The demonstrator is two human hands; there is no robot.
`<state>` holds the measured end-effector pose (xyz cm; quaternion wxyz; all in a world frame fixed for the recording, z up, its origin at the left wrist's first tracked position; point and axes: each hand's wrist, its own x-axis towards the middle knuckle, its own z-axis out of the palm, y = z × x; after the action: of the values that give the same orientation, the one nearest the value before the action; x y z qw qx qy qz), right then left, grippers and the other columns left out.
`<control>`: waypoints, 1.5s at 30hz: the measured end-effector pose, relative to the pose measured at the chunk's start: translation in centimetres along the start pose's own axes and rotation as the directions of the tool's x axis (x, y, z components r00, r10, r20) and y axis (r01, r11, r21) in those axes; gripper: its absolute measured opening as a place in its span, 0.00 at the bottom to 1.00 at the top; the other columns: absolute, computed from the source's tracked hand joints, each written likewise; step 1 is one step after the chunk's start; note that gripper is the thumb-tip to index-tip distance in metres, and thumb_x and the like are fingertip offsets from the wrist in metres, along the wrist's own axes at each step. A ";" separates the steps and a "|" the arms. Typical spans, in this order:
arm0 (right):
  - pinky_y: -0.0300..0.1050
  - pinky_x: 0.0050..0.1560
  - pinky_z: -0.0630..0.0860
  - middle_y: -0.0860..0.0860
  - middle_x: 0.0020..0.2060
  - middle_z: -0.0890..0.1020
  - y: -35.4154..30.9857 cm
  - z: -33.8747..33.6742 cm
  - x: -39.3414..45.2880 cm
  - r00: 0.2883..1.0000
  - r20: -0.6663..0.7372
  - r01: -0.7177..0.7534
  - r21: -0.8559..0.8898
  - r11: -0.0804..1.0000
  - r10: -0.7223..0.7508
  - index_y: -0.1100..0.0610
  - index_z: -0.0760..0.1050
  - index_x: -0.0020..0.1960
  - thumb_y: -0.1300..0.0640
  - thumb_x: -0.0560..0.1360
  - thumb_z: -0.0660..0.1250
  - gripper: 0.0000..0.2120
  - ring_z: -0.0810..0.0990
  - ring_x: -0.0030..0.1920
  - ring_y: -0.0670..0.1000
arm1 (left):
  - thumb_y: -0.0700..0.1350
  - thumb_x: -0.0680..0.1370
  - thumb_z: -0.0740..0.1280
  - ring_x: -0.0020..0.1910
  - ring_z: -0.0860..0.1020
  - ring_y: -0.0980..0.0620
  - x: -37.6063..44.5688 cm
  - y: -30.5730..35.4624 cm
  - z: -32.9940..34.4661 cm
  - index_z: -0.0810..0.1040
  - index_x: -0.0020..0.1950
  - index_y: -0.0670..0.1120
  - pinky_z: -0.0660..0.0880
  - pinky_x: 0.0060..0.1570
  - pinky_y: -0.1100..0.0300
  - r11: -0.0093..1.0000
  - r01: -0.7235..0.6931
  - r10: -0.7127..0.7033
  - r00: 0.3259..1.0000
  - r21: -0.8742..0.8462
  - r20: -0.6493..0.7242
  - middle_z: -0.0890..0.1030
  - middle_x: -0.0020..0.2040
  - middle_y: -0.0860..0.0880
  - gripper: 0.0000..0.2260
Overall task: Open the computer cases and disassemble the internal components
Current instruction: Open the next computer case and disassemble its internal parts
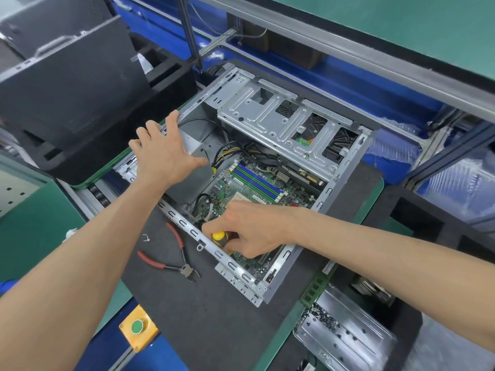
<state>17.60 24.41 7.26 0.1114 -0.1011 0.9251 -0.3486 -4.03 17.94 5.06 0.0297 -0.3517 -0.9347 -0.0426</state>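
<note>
Here the open computer case (345,180) lies on its side on a dark mat (203,311) on the counter (37,223), motherboard (257,183) showing inside w/ blue RAM slots. Left hand (163,153) rests flat, fingers spread, on the case's upper-left edge. Right hand (251,231) grips a yellow-black screwdriver (221,238) at the near rail, tip hidden. Red-handled cutters (171,253) lie on the mat just left of the case. Green button box (138,328) sits at the counter's front edge.
</note>
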 end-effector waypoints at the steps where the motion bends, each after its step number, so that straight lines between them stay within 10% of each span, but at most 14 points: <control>1: 0.42 0.32 0.65 0.43 0.26 0.70 0.1 0.0 0.0 1.000 0.001 0.007 0.004 1.000 -0.007 0.59 0.73 0.47 0.66 0.75 0.70 0.07 0.70 0.28 0.43 | 0.73 0.63 0.72 0.59 0.66 0.38 0.0 0.0 0.0 0.53 0.77 0.54 0.64 0.58 0.42 1.000 0.001 -0.001 1.000 0.002 0.005 0.68 0.63 0.39 0.51; 15: 0.44 0.41 0.79 0.43 0.31 0.82 1.3 1.0 0.6 0.990 0.075 -0.141 0.333 0.932 0.123 0.60 0.79 0.44 0.62 0.74 0.75 0.05 0.84 0.32 0.50 | 0.72 0.64 0.72 0.60 0.66 0.39 0.0 0.0 0.1 0.53 0.78 0.53 0.64 0.60 0.41 1.000 -0.004 0.004 1.000 0.009 0.028 0.68 0.64 0.39 0.51; 19: 0.36 0.37 0.73 0.54 0.39 0.82 1.1 0.8 0.8 0.989 0.062 -0.148 0.297 0.943 0.136 0.59 0.80 0.43 0.60 0.73 0.76 0.06 0.81 0.33 0.48 | 0.60 0.68 0.74 0.70 0.60 0.41 -2.1 1.0 -1.8 0.66 0.73 0.55 0.55 0.67 0.45 0.970 -0.158 0.142 0.985 -0.186 -0.098 0.63 0.73 0.45 0.36; 22: 0.39 0.36 0.69 0.54 0.37 0.79 1.0 0.6 0.6 0.990 0.044 -0.140 0.253 0.957 0.133 0.59 0.80 0.43 0.59 0.73 0.77 0.07 0.74 0.34 0.50 | 0.46 0.71 0.71 0.63 0.71 0.50 -5.6 2.0 -4.2 0.81 0.56 0.50 0.67 0.62 0.43 0.716 -0.489 0.419 0.872 -0.498 -0.252 0.77 0.63 0.49 0.13; 25: 0.42 0.42 0.73 0.56 0.45 0.79 1.0 0.6 0.3 0.985 0.050 -0.173 0.225 0.959 0.166 0.60 0.79 0.49 0.55 0.74 0.76 0.11 0.76 0.42 0.51 | 0.42 0.72 0.71 0.40 0.80 0.51 -9.2 2.1 -6.0 0.83 0.45 0.47 0.76 0.40 0.50 0.449 -0.490 0.669 0.738 -0.747 -0.082 0.82 0.41 0.52 0.04; 30: 0.40 0.42 0.77 0.53 0.36 0.80 0.9 0.4 0.2 0.971 0.089 -0.240 0.265 0.934 0.224 0.63 0.81 0.47 0.56 0.72 0.78 0.11 0.79 0.38 0.46 | 0.41 0.70 0.79 0.43 0.81 0.51 -11.3 0.2 -6.0 0.86 0.43 0.49 0.76 0.45 0.58 0.435 -0.462 0.795 0.600 -0.773 0.089 0.81 0.45 0.54 0.05; 34: 0.37 0.27 0.60 0.48 0.25 0.66 1.0 0.3 0.2 0.968 0.074 -0.252 0.240 0.937 0.242 0.61 0.74 0.33 0.54 0.72 0.78 0.18 0.63 0.24 0.46 | 0.42 0.70 0.80 0.42 0.82 0.51 -10.9 -0.4 -5.4 0.88 0.46 0.51 0.77 0.45 0.59 0.481 -0.342 0.750 0.637 -0.807 0.177 0.83 0.44 0.53 0.07; 45: 0.39 0.28 0.64 0.52 0.29 0.75 0.8 0.3 0.7 0.973 -0.014 -0.223 0.200 0.954 0.230 0.64 0.78 0.40 0.55 0.65 0.83 0.17 0.68 0.29 0.50 | 0.49 0.65 0.83 0.32 0.78 0.53 -11.0 -0.3 -5.0 0.88 0.41 0.52 0.75 0.35 0.57 0.489 -0.238 0.675 0.713 -0.839 0.191 0.80 0.35 0.53 0.08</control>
<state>16.94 24.64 6.37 0.1430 0.0234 0.8935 -0.4251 4.14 10.03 9.13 -0.3538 -0.5722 -0.6616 -0.3311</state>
